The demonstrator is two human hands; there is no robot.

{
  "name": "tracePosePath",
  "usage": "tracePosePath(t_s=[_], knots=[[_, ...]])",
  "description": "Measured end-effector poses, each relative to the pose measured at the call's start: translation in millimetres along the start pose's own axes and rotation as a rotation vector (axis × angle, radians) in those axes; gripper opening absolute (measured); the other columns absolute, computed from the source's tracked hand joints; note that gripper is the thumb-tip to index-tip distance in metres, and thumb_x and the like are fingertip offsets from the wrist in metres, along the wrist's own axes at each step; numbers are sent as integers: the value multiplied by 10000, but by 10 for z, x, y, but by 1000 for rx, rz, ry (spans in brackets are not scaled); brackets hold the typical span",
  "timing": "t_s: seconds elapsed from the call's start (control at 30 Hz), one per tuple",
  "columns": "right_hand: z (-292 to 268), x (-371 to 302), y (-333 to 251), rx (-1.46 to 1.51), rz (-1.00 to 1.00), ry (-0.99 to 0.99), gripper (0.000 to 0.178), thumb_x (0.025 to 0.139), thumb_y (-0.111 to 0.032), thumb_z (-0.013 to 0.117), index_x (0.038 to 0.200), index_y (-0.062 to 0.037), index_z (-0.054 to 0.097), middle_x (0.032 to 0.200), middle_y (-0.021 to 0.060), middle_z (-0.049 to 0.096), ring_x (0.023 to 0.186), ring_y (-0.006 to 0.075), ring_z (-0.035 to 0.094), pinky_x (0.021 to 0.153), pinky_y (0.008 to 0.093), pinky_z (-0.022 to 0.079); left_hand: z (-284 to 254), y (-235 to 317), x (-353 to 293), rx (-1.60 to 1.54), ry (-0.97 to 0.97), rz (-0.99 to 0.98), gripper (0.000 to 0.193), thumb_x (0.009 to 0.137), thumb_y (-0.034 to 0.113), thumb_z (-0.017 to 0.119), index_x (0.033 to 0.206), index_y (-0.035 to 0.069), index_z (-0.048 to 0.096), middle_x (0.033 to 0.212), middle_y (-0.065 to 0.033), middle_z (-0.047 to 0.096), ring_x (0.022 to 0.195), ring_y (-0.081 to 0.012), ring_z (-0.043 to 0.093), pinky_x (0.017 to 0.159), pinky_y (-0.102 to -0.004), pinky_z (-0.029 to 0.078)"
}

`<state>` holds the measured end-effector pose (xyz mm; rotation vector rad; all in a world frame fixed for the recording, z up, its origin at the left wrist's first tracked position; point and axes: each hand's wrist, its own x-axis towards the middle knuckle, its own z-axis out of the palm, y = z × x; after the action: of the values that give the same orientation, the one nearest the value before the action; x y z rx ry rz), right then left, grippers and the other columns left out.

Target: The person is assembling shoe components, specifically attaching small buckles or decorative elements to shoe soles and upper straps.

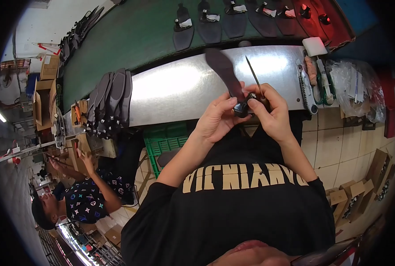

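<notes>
In front of my body, above the near edge of a shiny metal bench (162, 99), I hold a dark sandal sole (222, 66). Its narrow end points toward me, where a glossy black strap piece (241, 109) sits between my hands. My left hand (217, 117) is closed on that end, thumb against the black piece. My right hand (272, 113) pinches the other side of it. A thin pointed tool like an awl (253, 71) is also in my right hand, tip slanting up and away. The fingers hide part of the strap and the tool's handle.
Sandals with black straps and white paper (183, 33) line the far green surface (117, 40). Dark soles (113, 97) are stacked left, above a green crate (164, 142). A white-headed brush (315, 46) and clear plastic bag (357, 88) lie right. A co-worker (84, 195) sits left.
</notes>
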<state>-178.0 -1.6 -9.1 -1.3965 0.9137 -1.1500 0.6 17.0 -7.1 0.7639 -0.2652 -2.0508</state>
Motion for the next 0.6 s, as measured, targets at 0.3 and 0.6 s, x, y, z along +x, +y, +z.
tracePosePath(t_s=[0.3, 0.6], knots=[[-14, -207, -198, 398, 514, -144, 507, 986, -109, 494, 1479, -105, 377, 701, 7, 565, 533, 50, 512, 476, 176, 392, -226, 3, 56, 179, 66, 307, 684, 778, -37, 706, 1401, 69, 446, 1230, -78, 595, 1083, -234, 626, 941, -466, 553], [58, -241, -156, 761, 669, -182, 463, 1010, -100, 463, 1468, -137, 403, 702, -21, 470, 531, 31, 375, 468, 157, 313, -227, -130, 36, 286, 48, 394, 721, 714, -119, 747, 1372, 17, 485, 1236, -109, 601, 1156, -250, 597, 956, -369, 512]])
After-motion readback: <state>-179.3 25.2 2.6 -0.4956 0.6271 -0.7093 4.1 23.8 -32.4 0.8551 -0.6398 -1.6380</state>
